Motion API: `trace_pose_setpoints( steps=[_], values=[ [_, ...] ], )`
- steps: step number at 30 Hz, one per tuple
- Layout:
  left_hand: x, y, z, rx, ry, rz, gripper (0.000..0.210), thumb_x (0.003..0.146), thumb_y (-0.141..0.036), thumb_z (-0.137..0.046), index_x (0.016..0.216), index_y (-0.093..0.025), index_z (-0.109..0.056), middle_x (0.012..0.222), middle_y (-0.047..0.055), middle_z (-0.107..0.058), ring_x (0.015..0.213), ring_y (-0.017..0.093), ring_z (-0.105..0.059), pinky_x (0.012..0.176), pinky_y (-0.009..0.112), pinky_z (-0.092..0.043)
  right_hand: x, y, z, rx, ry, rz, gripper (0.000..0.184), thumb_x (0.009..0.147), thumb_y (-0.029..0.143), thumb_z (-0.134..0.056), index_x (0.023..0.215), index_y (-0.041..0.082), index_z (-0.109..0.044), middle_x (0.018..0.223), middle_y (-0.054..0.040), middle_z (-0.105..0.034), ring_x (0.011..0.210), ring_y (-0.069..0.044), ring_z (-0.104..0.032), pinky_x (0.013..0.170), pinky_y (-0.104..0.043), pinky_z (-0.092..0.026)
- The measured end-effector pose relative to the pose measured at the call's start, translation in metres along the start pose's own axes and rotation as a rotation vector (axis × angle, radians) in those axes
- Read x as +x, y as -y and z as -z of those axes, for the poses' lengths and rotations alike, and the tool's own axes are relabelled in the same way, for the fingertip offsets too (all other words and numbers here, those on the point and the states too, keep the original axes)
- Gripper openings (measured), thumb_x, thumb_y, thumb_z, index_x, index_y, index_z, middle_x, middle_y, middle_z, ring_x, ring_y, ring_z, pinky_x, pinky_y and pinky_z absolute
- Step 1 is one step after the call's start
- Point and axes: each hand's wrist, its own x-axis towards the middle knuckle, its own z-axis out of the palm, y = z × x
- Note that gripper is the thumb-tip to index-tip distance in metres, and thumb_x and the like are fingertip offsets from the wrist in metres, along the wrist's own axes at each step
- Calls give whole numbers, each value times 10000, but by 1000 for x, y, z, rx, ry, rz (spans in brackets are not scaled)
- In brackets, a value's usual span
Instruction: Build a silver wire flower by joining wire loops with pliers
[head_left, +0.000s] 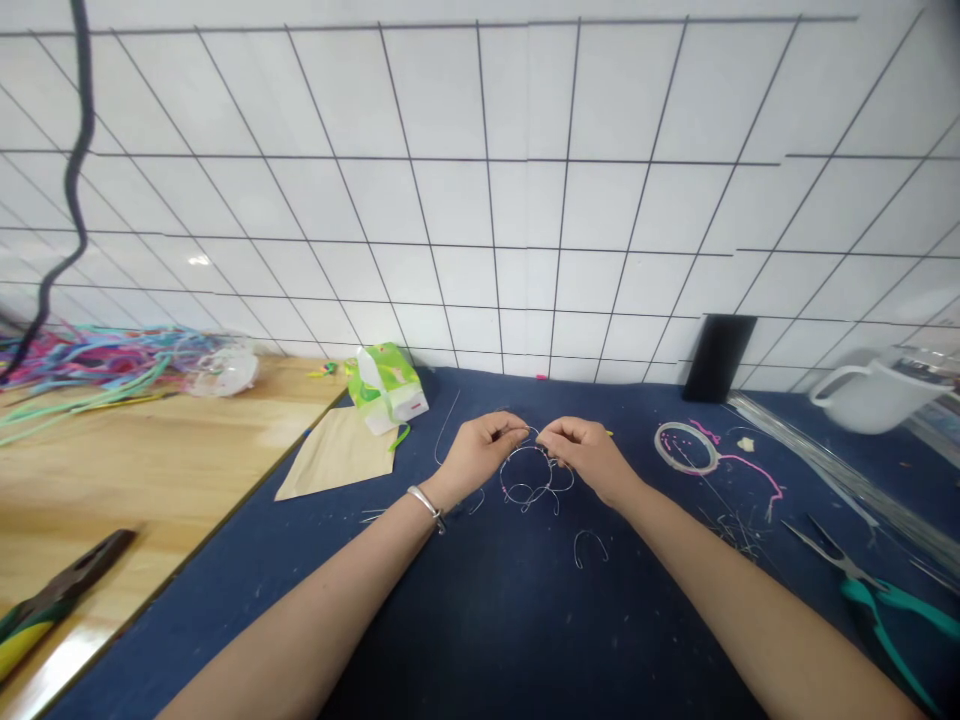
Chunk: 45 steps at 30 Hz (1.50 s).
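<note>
Both of my hands meet above a dark blue mat [480,620]. My left hand [480,452], with a silver bracelet at the wrist, pinches the top of a thin silver wire loop [529,475]. My right hand [585,450] pinches the same wire from the other side. The loop hangs below the fingertips and curls into smaller rings. A small bent piece of wire [590,545] lies on the mat just in front of my hands.
A tape roll [685,447], pink cord [750,468], wire offcuts and teal-handled pliers [877,600] lie at the right. A white jug [877,392] and a black block [718,357] stand by the tiled wall. A green-white packet [386,385], brown paper, colourful strips [97,365] and pliers [52,600] sit at the left.
</note>
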Motion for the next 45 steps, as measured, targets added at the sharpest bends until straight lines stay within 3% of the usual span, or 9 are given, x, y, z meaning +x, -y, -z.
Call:
trace_pose_setpoints(
  steps=[5, 10, 24, 30, 37, 45],
  values=[
    [0, 0, 0, -188, 39, 76, 200, 793, -323, -548, 894, -179, -643, 688, 16, -600, 573, 118, -522, 553, 238, -414, 1, -4, 0, -54, -61, 10, 192, 768, 321, -502, 743, 164, -608, 630, 20, -541, 534, -86, -466, 519, -210, -390],
    [2, 2, 1, -286, 68, 95, 174, 779, -312, -579, 848, -161, -630, 691, 16, -597, 568, 102, -516, 563, 232, -414, 1, -4, 0, -70, -83, 16, 200, 779, 334, -492, 734, 166, -591, 624, 24, -533, 532, -87, -471, 518, -211, -386],
    [-3, -3, 1, -121, 85, 26, 153, 805, -288, -546, 793, -144, -599, 646, -6, -558, 550, 93, -516, 545, 220, -417, -1, -5, -4, -276, -134, 162, 155, 799, 269, -475, 718, 182, -575, 634, 24, -529, 601, -106, -474, 585, -224, -370],
    [-3, -1, -2, -90, 101, 21, 141, 809, -272, -531, 787, -149, -596, 666, -1, -569, 565, 97, -522, 549, 221, -429, 1, -4, -2, -277, -67, 166, 152, 794, 245, -481, 731, 185, -605, 656, 14, -553, 618, -112, -489, 590, -228, -374],
    [-1, -4, 2, -151, 159, 19, 149, 813, -273, -521, 800, -146, -598, 691, 7, -580, 626, 111, -541, 612, 238, -438, 2, -4, 2, -260, -152, 200, 154, 801, 283, -508, 762, 197, -630, 738, -1, -574, 706, -127, -514, 664, -247, -392],
    [-2, -3, 0, -10, 123, 10, 131, 806, -237, -504, 750, -160, -594, 661, -2, -586, 634, 122, -550, 619, 239, -422, 0, -3, -1, -258, -170, 205, 144, 795, 263, -508, 757, 199, -631, 750, -1, -582, 715, -130, -517, 680, -254, -399]
  ],
)
